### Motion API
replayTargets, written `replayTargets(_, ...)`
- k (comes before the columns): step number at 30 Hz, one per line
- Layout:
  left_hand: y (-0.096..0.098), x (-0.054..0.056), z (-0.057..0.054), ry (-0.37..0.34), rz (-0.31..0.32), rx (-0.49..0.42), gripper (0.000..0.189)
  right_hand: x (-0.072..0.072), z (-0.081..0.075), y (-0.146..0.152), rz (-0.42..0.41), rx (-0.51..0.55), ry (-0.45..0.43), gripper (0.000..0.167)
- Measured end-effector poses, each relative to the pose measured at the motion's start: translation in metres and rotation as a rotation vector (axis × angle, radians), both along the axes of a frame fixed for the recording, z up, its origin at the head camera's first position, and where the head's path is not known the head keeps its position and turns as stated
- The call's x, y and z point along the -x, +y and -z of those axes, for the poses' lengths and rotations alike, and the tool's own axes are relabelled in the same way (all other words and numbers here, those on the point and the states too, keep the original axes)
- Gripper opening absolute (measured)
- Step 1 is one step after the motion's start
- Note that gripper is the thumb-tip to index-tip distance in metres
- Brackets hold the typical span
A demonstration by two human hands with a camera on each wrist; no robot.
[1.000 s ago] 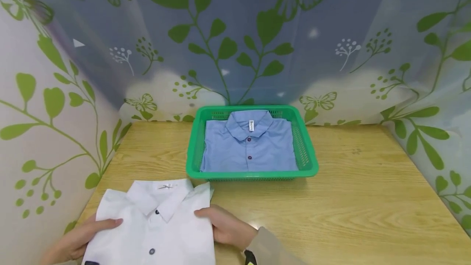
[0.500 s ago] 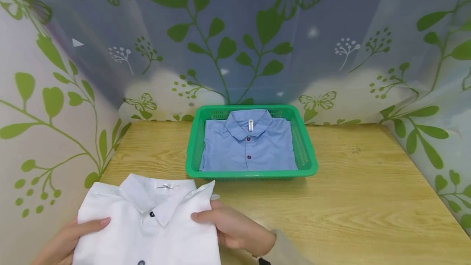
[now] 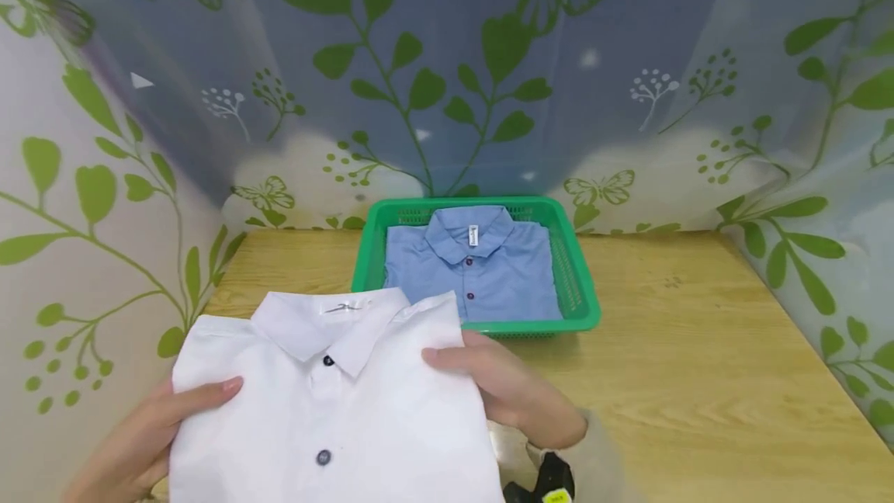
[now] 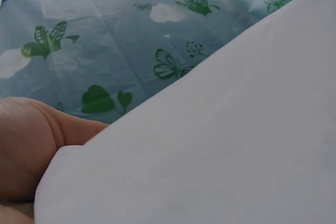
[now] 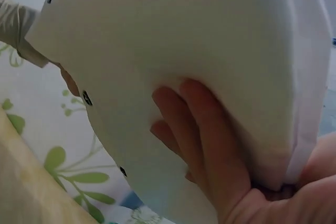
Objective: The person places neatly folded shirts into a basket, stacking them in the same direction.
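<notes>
A folded white shirt (image 3: 391, 402) with a pointed collar and dark buttons is raised at the lower left in the head view. At its left edge my left hand (image 3: 157, 429) grips it, thumb on the front; the fingers behind are hidden. My right hand (image 3: 513, 394) grips the opposite edge, thumb on top. In the right wrist view, the right fingers (image 5: 212, 140) lie spread against one face of the shirt. Beyond, a green basket (image 3: 590, 309) holds a folded blue shirt (image 3: 503, 278) lying collar to the back. The white collar overlaps the basket's near left corner in view.
The basket stands on a wooden table (image 3: 684, 332) near the back edge. A patterned curtain (image 3: 447, 60) with leaves and butterflies rises behind the table and along both sides. Table surface extends to the right of the basket.
Both hands have lifted the white shirt and carried it right and forward, closer to the basket. The basket and the blue shirt have stayed in place.
</notes>
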State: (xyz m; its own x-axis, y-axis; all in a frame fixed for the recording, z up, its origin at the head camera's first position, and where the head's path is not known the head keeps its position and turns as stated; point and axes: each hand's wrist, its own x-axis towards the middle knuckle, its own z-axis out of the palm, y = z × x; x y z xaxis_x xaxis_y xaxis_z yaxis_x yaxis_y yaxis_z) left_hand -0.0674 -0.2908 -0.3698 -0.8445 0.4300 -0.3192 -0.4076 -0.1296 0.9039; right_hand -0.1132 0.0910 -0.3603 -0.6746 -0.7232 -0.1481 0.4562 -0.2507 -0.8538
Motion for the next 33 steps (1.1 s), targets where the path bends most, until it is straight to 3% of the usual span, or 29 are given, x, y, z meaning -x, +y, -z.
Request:
replayTargets(4, 0.021, 0.009, -0.011, 0.002, 0.011, -0.044, 0.017, 0.01, -0.007, 0.02, -0.036, 0.03, 0.056, 0.028)
replayTargets(9, 0.05, 0.022, -0.032, -0.055, -0.047, 0.075, 0.034, 0.024, -0.014, 0.046, -0.022, 0.03, 0.079, 0.024)
replayTargets(15, 0.083, 0.048, -0.046, -0.012, -0.065, 0.113, 0.047, 0.045, -0.02, 0.075, 0.022, -0.006, 0.07, 0.021)
replayTargets(21, 0.112, 0.092, -0.043, 0.062, -0.061, 0.142, 0.049, 0.078, -0.024, 0.099, 0.128, -0.116, 0.023, 0.02)
replayTargets(28, 0.131, 0.148, -0.032, 0.116, 0.016, 0.098, 0.051, 0.128, -0.017, 0.116, 0.192, -0.191, -0.039, 0.023)
replayTargets(33, 0.145, 0.187, -0.022, 0.115, -0.007, 0.145, 0.042, 0.161, -0.011, 0.125, 0.215, -0.262, -0.064, 0.045)
